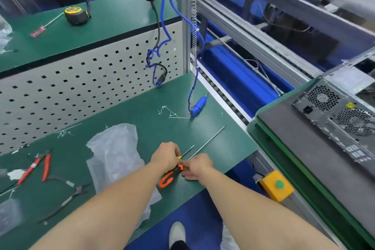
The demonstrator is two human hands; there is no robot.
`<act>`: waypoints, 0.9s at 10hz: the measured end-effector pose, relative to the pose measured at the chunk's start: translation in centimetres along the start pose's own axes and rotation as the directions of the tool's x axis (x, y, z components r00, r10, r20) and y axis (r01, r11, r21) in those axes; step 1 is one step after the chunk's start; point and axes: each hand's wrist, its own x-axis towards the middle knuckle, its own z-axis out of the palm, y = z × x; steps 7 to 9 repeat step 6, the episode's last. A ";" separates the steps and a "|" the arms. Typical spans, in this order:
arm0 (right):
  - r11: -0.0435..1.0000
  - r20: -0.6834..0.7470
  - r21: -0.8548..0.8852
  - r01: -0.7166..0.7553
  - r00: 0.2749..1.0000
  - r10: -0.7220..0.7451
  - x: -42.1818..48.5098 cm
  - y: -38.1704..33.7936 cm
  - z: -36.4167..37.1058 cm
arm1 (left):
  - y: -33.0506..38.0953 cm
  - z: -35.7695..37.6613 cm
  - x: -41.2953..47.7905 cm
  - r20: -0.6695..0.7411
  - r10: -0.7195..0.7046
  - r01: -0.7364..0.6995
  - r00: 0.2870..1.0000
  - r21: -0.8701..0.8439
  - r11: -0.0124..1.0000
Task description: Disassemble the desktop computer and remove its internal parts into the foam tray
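The desktop computer (304,154) lies on a green pallet (263,140) at the right, dark side panel up and its vented rear panel (341,111) facing me. Both my hands are over the green bench mat, well left of it. My left hand (165,155) is curled round a small yellow-handled screwdriver (187,150), whose thin shaft points away to the right. My right hand (197,165) pinches the front end of an orange-and-black screwdriver (169,177); its long shaft (209,140) lies flat on the mat. No foam tray is in view.
On the mat lie a crumpled clear plastic bag (115,154), red cutters (34,166), dark pliers (67,201) and a blue electric screwdriver (197,106) on a blue cable. A tape measure (76,15) sits on the upper shelf. A yellow button box (277,185) juts from the bench corner.
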 end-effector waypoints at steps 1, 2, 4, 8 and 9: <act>0.998 0.031 -0.051 0.038 0.999 -0.037 0.1 0.3 -0.2 | 0.0 0.2 0.0 0.003 -0.023 0.023 1.000 0.024 0.999; 0.989 0.020 -0.114 0.097 0.995 -0.096 -0.4 0.4 -0.3 | 0.1 0.1 0.0 -0.008 -0.060 0.061 0.998 0.029 0.998; 0.962 0.020 -0.218 0.161 0.987 -0.161 -1.4 0.2 -0.9 | 1.2 -0.1 -0.1 0.006 -0.060 0.060 0.998 0.061 0.996; 0.917 0.009 -0.341 0.208 0.976 -0.218 -1.5 -0.2 -2.7 | 3.6 -0.2 -0.1 -0.090 -0.017 0.024 0.996 0.075 0.997; 0.917 0.009 -0.341 0.208 0.976 -0.218 -1.5 -0.2 -2.7 | 3.6 -0.2 -0.1 -0.090 -0.017 0.024 0.996 0.075 0.997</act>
